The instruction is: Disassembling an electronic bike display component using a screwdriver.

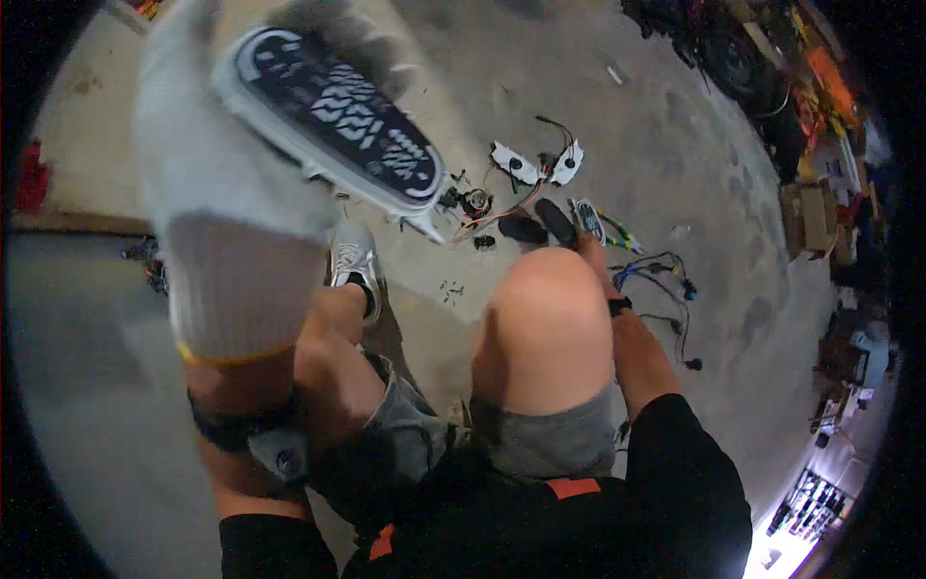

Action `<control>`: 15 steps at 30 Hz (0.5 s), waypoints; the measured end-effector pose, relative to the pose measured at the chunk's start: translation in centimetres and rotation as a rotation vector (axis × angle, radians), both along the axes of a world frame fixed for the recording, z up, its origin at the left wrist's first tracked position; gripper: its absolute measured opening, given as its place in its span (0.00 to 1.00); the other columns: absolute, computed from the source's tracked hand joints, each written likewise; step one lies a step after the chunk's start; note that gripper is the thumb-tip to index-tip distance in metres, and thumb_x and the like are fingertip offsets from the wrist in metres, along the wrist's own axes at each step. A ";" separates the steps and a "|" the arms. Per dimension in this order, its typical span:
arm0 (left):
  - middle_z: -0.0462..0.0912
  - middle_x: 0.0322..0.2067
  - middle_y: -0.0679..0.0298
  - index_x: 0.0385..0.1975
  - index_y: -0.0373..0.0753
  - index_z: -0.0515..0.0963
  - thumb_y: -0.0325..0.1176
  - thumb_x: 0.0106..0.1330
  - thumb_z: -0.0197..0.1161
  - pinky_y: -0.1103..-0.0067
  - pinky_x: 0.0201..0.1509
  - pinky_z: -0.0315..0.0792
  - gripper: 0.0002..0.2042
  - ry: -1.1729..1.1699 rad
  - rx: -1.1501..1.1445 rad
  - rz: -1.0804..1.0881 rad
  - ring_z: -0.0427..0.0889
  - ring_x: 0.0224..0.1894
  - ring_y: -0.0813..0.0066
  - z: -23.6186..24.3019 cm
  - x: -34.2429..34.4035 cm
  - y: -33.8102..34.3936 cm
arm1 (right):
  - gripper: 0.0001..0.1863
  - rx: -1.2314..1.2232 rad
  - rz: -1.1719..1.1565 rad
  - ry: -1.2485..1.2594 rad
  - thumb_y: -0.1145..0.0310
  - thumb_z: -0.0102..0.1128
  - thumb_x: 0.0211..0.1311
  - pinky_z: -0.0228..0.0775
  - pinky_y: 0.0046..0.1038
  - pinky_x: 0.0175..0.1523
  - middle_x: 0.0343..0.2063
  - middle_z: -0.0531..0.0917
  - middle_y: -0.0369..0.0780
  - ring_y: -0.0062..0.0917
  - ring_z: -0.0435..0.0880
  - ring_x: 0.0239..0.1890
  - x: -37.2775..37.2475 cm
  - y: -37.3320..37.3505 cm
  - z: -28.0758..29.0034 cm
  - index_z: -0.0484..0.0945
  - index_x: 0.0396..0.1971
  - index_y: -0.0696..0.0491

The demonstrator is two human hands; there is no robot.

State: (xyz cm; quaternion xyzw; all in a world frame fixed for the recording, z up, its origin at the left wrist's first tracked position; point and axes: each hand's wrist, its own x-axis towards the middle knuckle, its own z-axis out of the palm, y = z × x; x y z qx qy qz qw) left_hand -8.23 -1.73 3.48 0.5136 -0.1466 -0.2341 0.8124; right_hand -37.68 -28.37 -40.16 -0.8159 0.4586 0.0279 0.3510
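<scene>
My left hand (pixel 207 145), in a white glove with a yellow cuff, is raised close to the camera, gripping an oblong white-framed panel (pixel 338 125) with a dark, patterned top. My right hand (pixel 590 253) is partly hidden behind my knee (pixel 540 318), reaching to two black oval pads (pixel 521 228) and a smaller patterned piece (pixel 586 217) on the floor. Its fingers are too hidden to tell what they hold. A green-and-yellow item (pixel 622 234) lies just right of it.
Two white housings (pixel 516 164), wired parts (pixel 475 202), scattered screws (pixel 451 291) and cable harnesses (pixel 656 270) lie on the concrete floor (pixel 714 193). My shoe (pixel 352 261) is left of them. Cardboard boxes (pixel 810 217) and clutter line the right side; a board (pixel 87 154) is at left.
</scene>
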 end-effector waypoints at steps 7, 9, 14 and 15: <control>0.81 0.46 0.48 0.54 0.30 0.72 0.53 0.70 0.51 0.55 0.65 0.70 0.28 0.290 0.001 -0.204 0.81 0.52 0.53 0.5 2.2 -0.1 | 0.34 -0.196 -0.005 0.111 0.55 0.67 0.54 0.75 0.43 0.50 0.56 0.75 0.45 0.46 0.81 0.47 2.7 4.9 -3.0 0.69 0.61 0.50; 0.81 0.48 0.50 0.55 0.31 0.73 0.53 0.70 0.51 0.54 0.67 0.67 0.28 0.334 -0.117 -0.337 0.80 0.53 0.53 0.6 2.7 -0.6 | 0.34 -0.258 -0.013 0.061 0.57 0.66 0.55 0.74 0.43 0.51 0.55 0.75 0.45 0.47 0.80 0.48 2.9 4.9 -3.7 0.68 0.62 0.50; 0.82 0.46 0.51 0.54 0.33 0.74 0.55 0.72 0.44 0.56 0.64 0.70 0.29 0.298 0.037 -0.008 0.81 0.51 0.54 0.5 0.4 -2.2 | 0.34 -0.183 0.018 0.118 0.60 0.65 0.56 0.74 0.44 0.54 0.55 0.74 0.47 0.49 0.79 0.50 2.5 4.1 -4.8 0.67 0.63 0.51; 0.82 0.46 0.51 0.54 0.33 0.74 0.55 0.72 0.44 0.56 0.64 0.70 0.29 0.294 0.064 0.032 0.81 0.51 0.54 0.3 -0.2 -2.7 | 0.34 -0.167 0.038 0.139 0.60 0.65 0.56 0.73 0.44 0.55 0.56 0.73 0.48 0.50 0.78 0.50 2.8 3.8 -4.3 0.67 0.62 0.52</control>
